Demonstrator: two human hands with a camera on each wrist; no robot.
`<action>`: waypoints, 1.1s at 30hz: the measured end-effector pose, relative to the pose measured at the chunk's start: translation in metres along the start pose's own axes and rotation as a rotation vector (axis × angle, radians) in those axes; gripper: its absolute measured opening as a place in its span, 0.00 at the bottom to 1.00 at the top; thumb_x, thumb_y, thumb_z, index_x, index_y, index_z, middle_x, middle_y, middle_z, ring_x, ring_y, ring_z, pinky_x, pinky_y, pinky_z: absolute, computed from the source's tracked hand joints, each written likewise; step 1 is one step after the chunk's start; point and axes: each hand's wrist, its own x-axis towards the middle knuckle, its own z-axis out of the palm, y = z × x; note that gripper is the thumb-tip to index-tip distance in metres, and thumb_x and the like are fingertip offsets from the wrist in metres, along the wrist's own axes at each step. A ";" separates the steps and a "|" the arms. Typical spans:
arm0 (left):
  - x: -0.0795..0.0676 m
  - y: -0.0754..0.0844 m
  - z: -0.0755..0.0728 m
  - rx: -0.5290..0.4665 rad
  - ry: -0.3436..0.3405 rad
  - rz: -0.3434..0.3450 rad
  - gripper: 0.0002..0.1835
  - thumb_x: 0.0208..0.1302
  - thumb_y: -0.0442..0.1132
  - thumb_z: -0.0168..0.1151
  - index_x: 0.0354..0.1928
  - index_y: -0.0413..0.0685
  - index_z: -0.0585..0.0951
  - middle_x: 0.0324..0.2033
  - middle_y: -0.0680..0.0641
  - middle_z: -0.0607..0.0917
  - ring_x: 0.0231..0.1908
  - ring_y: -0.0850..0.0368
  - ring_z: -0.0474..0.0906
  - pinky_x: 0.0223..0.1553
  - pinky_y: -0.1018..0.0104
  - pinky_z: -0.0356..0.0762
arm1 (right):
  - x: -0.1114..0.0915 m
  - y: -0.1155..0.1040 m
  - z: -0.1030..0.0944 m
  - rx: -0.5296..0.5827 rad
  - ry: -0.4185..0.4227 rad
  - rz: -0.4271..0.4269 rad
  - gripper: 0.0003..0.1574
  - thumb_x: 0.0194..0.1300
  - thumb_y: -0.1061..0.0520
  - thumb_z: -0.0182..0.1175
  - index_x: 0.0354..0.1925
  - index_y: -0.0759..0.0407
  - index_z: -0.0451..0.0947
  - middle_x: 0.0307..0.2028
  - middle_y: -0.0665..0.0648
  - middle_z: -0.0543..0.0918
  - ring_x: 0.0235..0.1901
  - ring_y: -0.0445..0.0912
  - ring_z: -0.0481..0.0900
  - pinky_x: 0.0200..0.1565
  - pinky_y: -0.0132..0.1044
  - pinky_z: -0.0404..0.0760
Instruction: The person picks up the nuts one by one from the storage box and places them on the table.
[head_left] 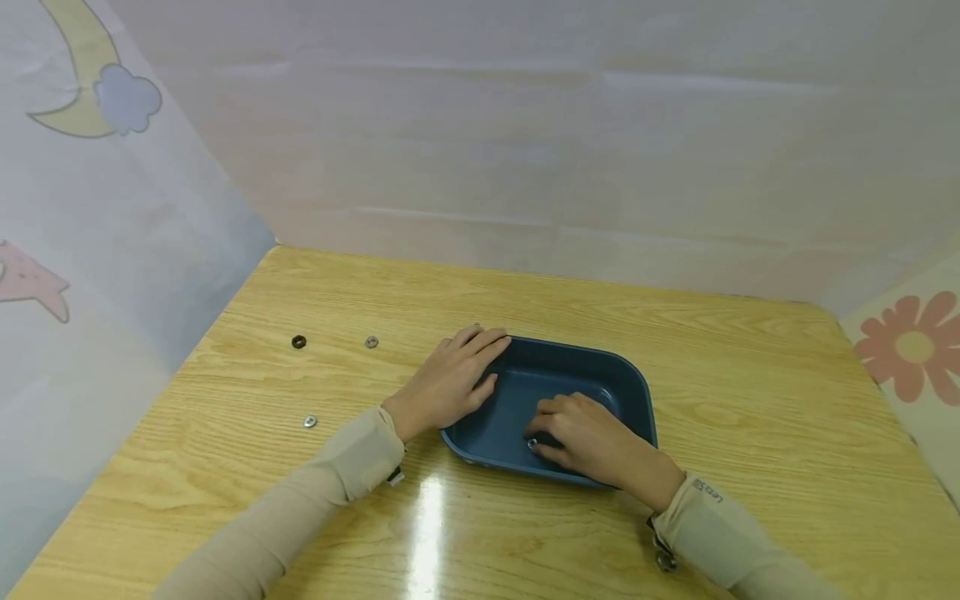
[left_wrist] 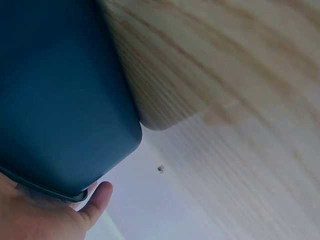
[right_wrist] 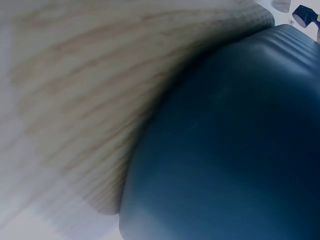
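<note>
We start with the small silvery nut (head_left: 532, 443), which sits on the floor of the blue tray (head_left: 637, 392), low in the near left part of the basin, a little right of the frame's centre. Our right hand (head_left: 581, 437) lies inside the tray with its fingers curled over that nut; the fingertips appear to pinch it, though the piece is too small for us to be sure of the grip. The nut is a ring with no long axis to speak of, and its hole seems to face upward, so it lies flat.

The tray is a rounded rectangle whose long axis runs across the frame from left to right, tipped slightly so the right end sits lower in the picture. Our left hand (head_left: 450, 379) lies flat with straight fingers over the tray's left rim, and we judge it is there to steady the tray while the other hand works inside. The left wrist view shows the same thing: the thumb (left_wrist: 97, 197) beside the tray's rounded corner (left_wrist: 120, 140), holding nothing.

Outward, on the wooden counter (head_left: 750, 400), three more nuts lie loose and well apart at the left of the frame: a black nut (head_left: 298, 341), a silver nut (head_left: 371, 341) just to its right, and a third nut (head_left: 310, 421) lower down, near our left sleeve (head_left: 352, 458).
</note>
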 end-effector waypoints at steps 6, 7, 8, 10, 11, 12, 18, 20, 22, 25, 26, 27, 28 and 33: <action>0.001 0.000 0.000 0.001 -0.002 0.001 0.30 0.72 0.43 0.58 0.73 0.46 0.66 0.72 0.47 0.67 0.70 0.42 0.64 0.61 0.43 0.73 | 0.000 0.000 0.001 0.011 0.020 -0.014 0.06 0.62 0.51 0.69 0.37 0.50 0.88 0.32 0.46 0.83 0.31 0.39 0.80 0.35 0.36 0.80; 0.001 0.000 0.000 -0.002 -0.002 0.001 0.30 0.72 0.43 0.58 0.73 0.46 0.66 0.72 0.47 0.67 0.71 0.42 0.64 0.61 0.43 0.72 | 0.001 0.001 0.001 0.012 0.022 -0.017 0.06 0.62 0.51 0.69 0.37 0.50 0.88 0.32 0.46 0.83 0.30 0.39 0.80 0.35 0.36 0.80; 0.001 0.000 0.000 -0.003 -0.002 0.000 0.30 0.72 0.43 0.58 0.73 0.46 0.66 0.73 0.47 0.67 0.71 0.42 0.64 0.61 0.43 0.72 | 0.001 0.001 0.002 0.014 0.024 -0.021 0.06 0.62 0.52 0.69 0.37 0.50 0.88 0.32 0.46 0.83 0.30 0.39 0.80 0.35 0.36 0.80; 0.001 0.000 0.000 -0.008 -0.005 -0.001 0.30 0.72 0.43 0.58 0.73 0.46 0.65 0.73 0.46 0.67 0.71 0.42 0.63 0.61 0.43 0.72 | 0.001 0.001 0.002 0.017 0.027 -0.028 0.05 0.62 0.52 0.69 0.37 0.51 0.88 0.32 0.46 0.83 0.31 0.39 0.80 0.36 0.37 0.81; 0.001 0.000 0.001 -0.009 -0.006 -0.001 0.30 0.72 0.43 0.58 0.73 0.46 0.65 0.73 0.46 0.67 0.71 0.42 0.63 0.61 0.43 0.72 | 0.001 0.001 0.002 0.020 0.029 -0.031 0.05 0.62 0.53 0.69 0.36 0.51 0.88 0.31 0.47 0.83 0.31 0.39 0.80 0.37 0.38 0.81; 0.001 0.000 0.001 -0.008 -0.007 -0.002 0.30 0.72 0.43 0.58 0.74 0.46 0.65 0.73 0.47 0.67 0.71 0.42 0.63 0.61 0.43 0.72 | 0.001 0.001 0.002 0.023 0.030 -0.035 0.05 0.62 0.53 0.69 0.36 0.51 0.88 0.31 0.47 0.84 0.31 0.39 0.81 0.38 0.39 0.81; 0.001 0.001 0.000 -0.004 -0.013 -0.004 0.30 0.72 0.43 0.57 0.74 0.47 0.66 0.73 0.47 0.67 0.71 0.42 0.63 0.62 0.43 0.71 | 0.001 0.000 0.002 0.060 0.047 -0.017 0.03 0.62 0.57 0.68 0.36 0.53 0.87 0.31 0.48 0.86 0.31 0.39 0.82 0.41 0.41 0.83; 0.001 0.001 0.000 -0.005 -0.011 -0.003 0.30 0.72 0.43 0.57 0.73 0.47 0.66 0.73 0.47 0.67 0.71 0.43 0.63 0.62 0.44 0.71 | 0.001 0.000 0.002 0.072 0.050 -0.003 0.03 0.62 0.58 0.67 0.36 0.54 0.87 0.31 0.48 0.87 0.31 0.39 0.83 0.42 0.42 0.83; 0.000 0.001 0.000 -0.005 -0.011 -0.004 0.30 0.72 0.43 0.57 0.73 0.46 0.66 0.73 0.47 0.67 0.71 0.43 0.63 0.61 0.44 0.72 | 0.001 -0.001 0.002 0.080 0.050 0.007 0.03 0.62 0.58 0.67 0.36 0.54 0.87 0.32 0.49 0.87 0.32 0.40 0.84 0.42 0.42 0.83; 0.000 0.000 0.001 -0.007 -0.010 -0.004 0.30 0.72 0.43 0.58 0.73 0.46 0.66 0.73 0.46 0.67 0.70 0.43 0.64 0.61 0.44 0.72 | 0.000 0.000 0.001 0.083 0.052 0.014 0.04 0.62 0.59 0.67 0.37 0.54 0.87 0.33 0.49 0.88 0.33 0.40 0.84 0.42 0.42 0.83; 0.000 0.000 0.001 -0.006 -0.010 -0.004 0.30 0.72 0.43 0.58 0.73 0.46 0.66 0.73 0.46 0.67 0.70 0.43 0.64 0.61 0.44 0.72 | 0.000 0.000 0.001 0.082 0.054 0.015 0.04 0.62 0.59 0.67 0.37 0.54 0.87 0.33 0.49 0.88 0.33 0.40 0.84 0.42 0.42 0.83; 0.000 0.000 0.001 -0.008 -0.009 -0.003 0.30 0.72 0.43 0.58 0.73 0.46 0.66 0.72 0.46 0.67 0.70 0.43 0.64 0.61 0.44 0.72 | 0.000 0.000 0.001 0.080 0.057 0.017 0.04 0.62 0.59 0.67 0.37 0.54 0.87 0.33 0.49 0.88 0.33 0.40 0.84 0.42 0.41 0.83; 0.000 0.000 0.001 -0.008 -0.009 -0.004 0.30 0.72 0.43 0.58 0.73 0.46 0.66 0.73 0.46 0.67 0.70 0.43 0.63 0.61 0.44 0.72 | 0.000 0.000 0.000 0.076 0.061 0.020 0.04 0.61 0.59 0.67 0.36 0.54 0.87 0.33 0.49 0.88 0.33 0.40 0.84 0.42 0.41 0.83; 0.001 0.000 0.001 -0.004 -0.014 -0.011 0.31 0.72 0.43 0.58 0.74 0.47 0.65 0.73 0.46 0.66 0.71 0.42 0.63 0.63 0.44 0.71 | -0.002 0.001 -0.005 0.076 0.070 0.048 0.05 0.60 0.60 0.68 0.37 0.54 0.87 0.34 0.49 0.89 0.34 0.41 0.85 0.44 0.43 0.83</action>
